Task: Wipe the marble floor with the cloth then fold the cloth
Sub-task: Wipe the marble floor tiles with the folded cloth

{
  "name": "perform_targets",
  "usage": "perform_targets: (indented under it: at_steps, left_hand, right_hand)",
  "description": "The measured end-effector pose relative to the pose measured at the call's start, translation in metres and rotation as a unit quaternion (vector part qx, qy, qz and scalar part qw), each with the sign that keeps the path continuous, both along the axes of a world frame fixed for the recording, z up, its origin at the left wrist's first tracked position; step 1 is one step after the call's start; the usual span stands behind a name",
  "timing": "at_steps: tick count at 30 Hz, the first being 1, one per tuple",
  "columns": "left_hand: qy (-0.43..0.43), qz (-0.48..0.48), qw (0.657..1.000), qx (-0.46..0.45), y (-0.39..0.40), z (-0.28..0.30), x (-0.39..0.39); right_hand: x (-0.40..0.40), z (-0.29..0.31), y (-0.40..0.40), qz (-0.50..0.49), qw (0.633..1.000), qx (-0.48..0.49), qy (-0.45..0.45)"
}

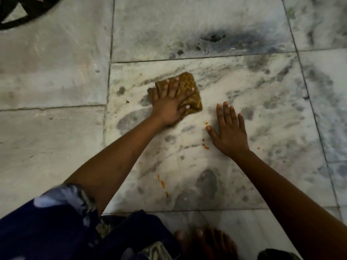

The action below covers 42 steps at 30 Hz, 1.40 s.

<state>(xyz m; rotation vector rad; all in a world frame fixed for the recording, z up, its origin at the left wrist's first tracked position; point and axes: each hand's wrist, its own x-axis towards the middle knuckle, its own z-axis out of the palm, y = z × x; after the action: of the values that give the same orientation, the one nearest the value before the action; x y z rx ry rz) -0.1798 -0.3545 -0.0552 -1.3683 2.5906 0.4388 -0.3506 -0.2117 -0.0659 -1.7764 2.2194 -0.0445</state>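
A folded brown cloth [189, 85] with a yellow woven pattern lies on the white, grey-veined marble floor [262, 113]. My left hand [170, 102] presses flat on top of the cloth, fingers spread across it. My right hand [229, 130] rests flat on the bare marble just right of the cloth, fingers apart, holding nothing. Small orange-red spots [205, 146] dot the tile between my arms, with more orange-red streaks [162, 183] nearer to me.
Dark grout lines [109, 87] divide the tiles. A dark stain [214, 37] marks the tile beyond the cloth. A black-patterned mat edge [22, 14] shows at the top left. My bare foot [206, 241] and blue patterned clothing [56, 222] fill the bottom.
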Motion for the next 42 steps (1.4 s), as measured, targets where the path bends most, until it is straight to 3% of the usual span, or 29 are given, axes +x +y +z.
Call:
perform_targets:
  at_steps: [3, 7, 11, 15, 19, 22, 26, 30, 34, 37, 40, 42]
  left_hand:
    - [0.02, -0.047, 0.998, -0.021, 0.023, -0.002, 0.041]
    - [0.006, 0.071, 0.997, -0.014, -0.012, 0.0, 0.072]
    - [-0.011, 0.127, 0.992, 0.021, -0.042, 0.002, 0.032]
    - [0.002, 0.049, 0.999, -0.008, 0.0, -0.003, 0.019]
    - [0.018, -0.036, 0.999, -0.021, 0.035, -0.002, 0.058]
    - [-0.004, 0.022, 1.0, -0.02, 0.009, -0.001, 0.068]
    - [-0.025, 0.098, 0.995, 0.015, -0.029, 0.004, 0.017]
    - [-0.011, 0.022, 1.0, -0.02, 0.02, 0.0, -0.006]
    - [0.015, -0.05, 0.998, -0.033, 0.062, -0.005, 0.045]
    - [0.001, 0.016, 1.0, -0.027, 0.04, -0.006, 0.062]
    - [-0.01, 0.091, 0.996, -0.025, 0.001, -0.004, 0.024]
    - [-0.01, 0.09, 0.996, -0.008, -0.015, -0.001, -0.014]
  right_hand:
    - [-0.004, -0.003, 0.005, -0.001, 1.0, 0.019, -0.008]
    - [-0.005, -0.004, 0.007, 0.006, 1.0, 0.026, -0.004]
    - [-0.005, -0.004, 0.006, 0.006, 1.0, 0.031, -0.002]
    - [-0.007, -0.003, 0.011, 0.009, 1.0, 0.025, -0.006]
    - [-0.012, -0.002, 0.032, 0.019, 1.0, 0.012, -0.013]
    - [-0.016, -0.001, 0.043, 0.011, 1.0, 0.004, -0.012]
    - [-0.014, -0.001, 0.045, -0.001, 1.0, 0.011, -0.014]
    - [-0.018, -0.001, 0.044, 0.01, 1.0, 0.016, -0.016]
    - [-0.021, -0.009, 0.047, 0.017, 0.999, -0.026, -0.013]
    - [-0.019, -0.014, 0.05, 0.018, 0.999, -0.044, -0.002]
    - [-0.023, -0.013, 0.05, 0.02, 0.999, -0.044, -0.01]
    - [-0.025, -0.011, 0.051, 0.028, 0.999, -0.032, -0.021]
